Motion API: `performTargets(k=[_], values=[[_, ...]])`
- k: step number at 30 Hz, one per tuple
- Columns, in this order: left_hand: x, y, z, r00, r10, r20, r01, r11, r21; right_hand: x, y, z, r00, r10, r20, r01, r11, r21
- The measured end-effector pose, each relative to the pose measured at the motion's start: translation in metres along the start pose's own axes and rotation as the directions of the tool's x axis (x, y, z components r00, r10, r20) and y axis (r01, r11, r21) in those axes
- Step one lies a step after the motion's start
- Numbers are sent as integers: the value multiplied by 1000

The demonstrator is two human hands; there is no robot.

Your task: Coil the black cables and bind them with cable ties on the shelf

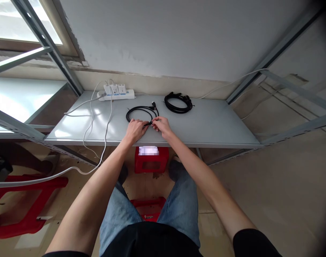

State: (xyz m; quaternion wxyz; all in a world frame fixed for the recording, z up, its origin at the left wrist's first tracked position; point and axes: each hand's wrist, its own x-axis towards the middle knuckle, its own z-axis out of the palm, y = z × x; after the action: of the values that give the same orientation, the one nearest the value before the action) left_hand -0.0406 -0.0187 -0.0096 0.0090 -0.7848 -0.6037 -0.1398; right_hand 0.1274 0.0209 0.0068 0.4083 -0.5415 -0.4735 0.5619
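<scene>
A loosely coiled black cable (128, 114) lies on the grey metal shelf (211, 125), with a dark plug end (153, 104) sticking up at its far right side. Near the shelf's front edge, my left hand (136, 130) rests low over the near part of the coil, its fingertips closed on the cable. Just to the right, my right hand (163, 126) pinches the same cable between thumb and fingers. The exact spot in both grips is partly covered by the fingers. Behind and to the right sits a second, thicker black cable coil (182, 111), untouched.
A white power strip (128, 94) with several white adapters stands at the back left. White cords (108, 123) run from it over the shelf's front edge. Metal uprights (248, 82) frame both ends. Below are a red stool (152, 166) and another red stool (31, 203) at left.
</scene>
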Motion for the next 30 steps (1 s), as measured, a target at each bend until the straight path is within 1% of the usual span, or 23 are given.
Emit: performTargets(k=[2, 3, 5, 7, 8, 10, 12, 13, 15, 17, 19, 21, 23, 25, 26, 30], values=[[0, 0, 0, 1000, 0, 0, 0, 1000, 1, -1, -11, 0, 981, 190, 25, -192, 974, 116], [0, 1, -1, 1000, -2, 0, 2, 1000, 2, -1, -15, 0, 965, 259, 45, -263, 950, 167], [0, 1, -1, 1000, -4, 1, 4, 1000, 2, -2, -21, 0, 938, 337, 78, -346, 908, 235], [0, 1, -1, 1000, -1, 1, 1, 1000, -1, -3, -22, -1, 935, 344, 89, -355, 897, 263], [0, 0, 0, 1000, 3, 1, -3, 1000, -3, -5, -21, -2, 942, 323, 89, -335, 906, 259], [0, -1, 1, 1000, 11, 1, -11, 1000, -9, -7, -16, -4, 968, 235, 86, -248, 948, 199], [0, -2, 2, 1000, 19, 4, -19, 1000, -16, -10, -10, -6, 992, 103, 79, -109, 991, 72], [0, -2, 2, 1000, 22, 6, -22, 1000, -18, -10, -7, -8, 996, 26, 85, -26, 1000, -2], [0, -3, 3, 1000, 24, 7, -24, 1000, -18, -9, -2, -12, 985, -126, 121, 141, 981, -131], [0, -3, 2, 1000, 20, 7, -19, 1000, -12, -7, 0, -15, 955, -241, 172, 276, 936, -220], [0, -2, 1, 1000, 13, 10, -12, 1000, -7, -3, 1, -18, 923, -316, 218, 371, 878, -302], [0, 0, -1, 1000, 8, 15, -8, 1000, -9, -1, 1, -19, 890, -377, 257, 454, 795, -403], [-1, 1, -3, 1000, 3, 19, -3, 1000, -14, 1, 1, -19, 853, -438, 284, 521, 684, -511], [-1, 3, -5, 1000, -1, 17, 2, 1000, -17, 1, 2, -18, 825, -479, 299, 554, 582, -596], [-2, 3, -5, 1000, 0, 16, 0, 1000, -18, 1, 3, -18, 817, -490, 304, 559, 545, -625], [-3, 2, -4, 998, 55, 15, -55, 998, -26, -1, 13, -19, 803, -508, 311, 561, 468, -683]])
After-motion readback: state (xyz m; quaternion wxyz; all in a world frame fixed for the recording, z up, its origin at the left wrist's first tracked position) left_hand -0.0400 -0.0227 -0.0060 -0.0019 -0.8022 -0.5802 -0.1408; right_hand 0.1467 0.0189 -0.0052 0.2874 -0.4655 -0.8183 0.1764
